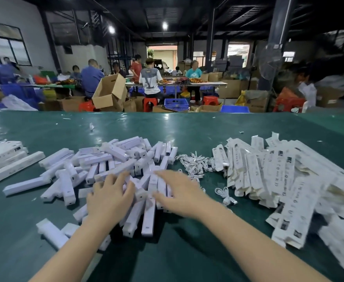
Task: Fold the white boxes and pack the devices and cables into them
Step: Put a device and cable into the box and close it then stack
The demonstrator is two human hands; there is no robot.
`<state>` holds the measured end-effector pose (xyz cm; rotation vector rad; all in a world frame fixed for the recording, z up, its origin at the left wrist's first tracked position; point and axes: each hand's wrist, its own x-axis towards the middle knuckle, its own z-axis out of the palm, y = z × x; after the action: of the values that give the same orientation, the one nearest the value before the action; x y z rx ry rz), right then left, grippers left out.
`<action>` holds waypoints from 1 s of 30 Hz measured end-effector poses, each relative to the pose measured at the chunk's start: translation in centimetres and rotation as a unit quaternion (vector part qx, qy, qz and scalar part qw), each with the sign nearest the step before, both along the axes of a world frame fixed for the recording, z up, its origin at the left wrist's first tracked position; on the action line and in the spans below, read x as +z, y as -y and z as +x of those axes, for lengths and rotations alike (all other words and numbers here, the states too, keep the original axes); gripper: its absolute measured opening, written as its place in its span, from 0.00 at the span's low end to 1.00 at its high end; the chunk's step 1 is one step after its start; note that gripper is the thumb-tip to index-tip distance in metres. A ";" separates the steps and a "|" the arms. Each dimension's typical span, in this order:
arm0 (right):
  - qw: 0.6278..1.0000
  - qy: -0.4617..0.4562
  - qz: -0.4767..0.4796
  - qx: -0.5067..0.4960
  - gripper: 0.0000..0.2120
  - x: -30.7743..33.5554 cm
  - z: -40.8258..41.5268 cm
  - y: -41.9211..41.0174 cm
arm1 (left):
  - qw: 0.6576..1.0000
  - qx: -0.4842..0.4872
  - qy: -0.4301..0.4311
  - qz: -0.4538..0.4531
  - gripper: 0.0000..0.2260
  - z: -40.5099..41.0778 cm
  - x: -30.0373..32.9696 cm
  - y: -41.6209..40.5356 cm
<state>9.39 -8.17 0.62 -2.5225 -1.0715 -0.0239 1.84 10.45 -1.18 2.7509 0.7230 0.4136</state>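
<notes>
1. Devices (114,159), long white bar-shaped units, lie in a loose heap at the centre of the green table (187,127), in the head view, directly ahead of the person.
2. Left hand (110,197) rests palm-down on the near side of the heap, fingers spread and only slightly bent; it grasps nothing.
3. Right hand (178,192) lies just beside it on the same heap, fingers extended and flat, likewise released. Motion blur prevents telling which single unit each fingertip touches.
4. Cables (195,162), coiled and white, sit in a small cluster just to the right of the heap, between it and the flat boxes.
5. Flat white boxes (277,176), unfolded and printed, are stacked in a spread pile on the right of the table.
6. Several closed white boxes (6,159) lie at the far left, well apart from the hands; judged to be finished packs.
7. Step in hand, as a judgement: selecting or gathering a device from the heap; no box is being folded at this moment.
8. Next move calls for closing the fingers round one unit, lifting it clear of its neighbours, then fetching a cable and a flat box from the right.
</notes>
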 end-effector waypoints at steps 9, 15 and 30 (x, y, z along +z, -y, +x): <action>0.910 0.079 -0.157 -0.375 0.21 -0.4 6.0 16.6 | 0.987 -0.054 0.153 0.012 0.18 -2.8 -0.2 8.1; 0.912 0.062 0.150 -0.377 0.17 0.7 3.6 17.6 | 0.971 -0.060 0.219 -0.068 0.13 -4.0 0.8 11.8; 0.794 -0.464 0.393 0.022 0.13 1.2 -5.9 11.5 | 0.582 -0.149 0.267 -0.754 0.29 -2.2 1.4 14.8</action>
<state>3.45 -19.70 1.81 -1.4161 -0.5106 0.5932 -0.40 -4.30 0.21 0.9382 0.1583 0.2666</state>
